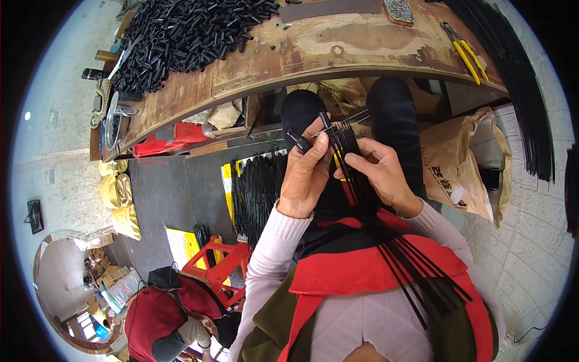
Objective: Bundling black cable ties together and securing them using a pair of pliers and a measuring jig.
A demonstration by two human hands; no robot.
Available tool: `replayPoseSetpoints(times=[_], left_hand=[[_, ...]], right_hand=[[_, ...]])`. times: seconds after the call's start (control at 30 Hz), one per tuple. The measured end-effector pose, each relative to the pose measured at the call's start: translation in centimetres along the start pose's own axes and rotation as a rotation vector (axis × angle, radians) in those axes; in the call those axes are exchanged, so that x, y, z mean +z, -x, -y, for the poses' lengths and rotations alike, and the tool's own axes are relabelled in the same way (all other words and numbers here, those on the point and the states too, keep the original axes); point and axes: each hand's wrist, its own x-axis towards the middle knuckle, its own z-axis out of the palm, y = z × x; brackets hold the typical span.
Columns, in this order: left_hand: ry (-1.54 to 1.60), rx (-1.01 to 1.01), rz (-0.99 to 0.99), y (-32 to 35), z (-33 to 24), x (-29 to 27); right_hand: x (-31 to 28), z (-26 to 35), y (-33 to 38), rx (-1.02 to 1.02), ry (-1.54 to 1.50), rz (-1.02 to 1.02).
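My left hand [306, 172] pinches a short black tube [300, 142] at its fingertips, just in front of my knees. My right hand [377, 170] grips a bundle of thin black rods [345, 140] that fans up between the two hands; their long ends run down over my red apron [362, 271] toward the lower right. One thin rod pokes out to the right above the bundle. The two hands touch around the rods.
A worn wooden workbench [338, 51] curves across the top, with a heap of short black tubes [187, 33] at its left and yellow-handled pliers [465, 53] at its right. More black rods [256, 190] lie below the bench. A brown paper sack [461, 172] stands right; another person [163, 317] sits lower left.
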Motion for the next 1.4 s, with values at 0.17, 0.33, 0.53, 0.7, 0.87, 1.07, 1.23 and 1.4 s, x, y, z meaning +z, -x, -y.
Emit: replayPoseSetpoints(times=[0.17, 0.33, 0.53, 0.7, 0.87, 1.07, 1.23, 1.4], left_hand=[[0.019, -0.064, 0.013, 0.1, 0.0, -0.1], [-0.061, -0.162, 0.116, 0.0, -0.2, 0.3], [-0.108, -0.197, 0.155, -0.3, 0.7, -1.2], [-0.160, -0.191, 0.150, -0.1, 0.5, -0.8], [-0.204, 0.202, 0.128, -2.4, -1.8, 0.7], [-0.740, -0.214, 0.532, -6.2, -6.1, 3.2], [-0.348, -0.265, 0.530, -4.1, -5.1, 1.6], [-0.449, 0.098, 0.158, -4.1, -3.7, 0.1]], right_hand=[[0.2, 0.6, 0.5, 0.016, -0.025, -0.016], [-0.7, 0.0, 0.4, -0.010, 0.032, 0.016], [-1.0, 0.5, 0.0, 0.086, -0.152, 0.091], [-1.3, 0.4, -0.5, 0.107, -0.127, 0.155], [-1.1, 1.0, -0.4, 0.101, -0.088, 0.197], [-0.6, 0.9, 0.3, 0.062, -0.024, 0.213], [-0.7, 1.1, 0.4, 0.074, -0.042, 0.206], [-0.7, 0.9, 0.0, 0.072, -0.018, 0.214]])
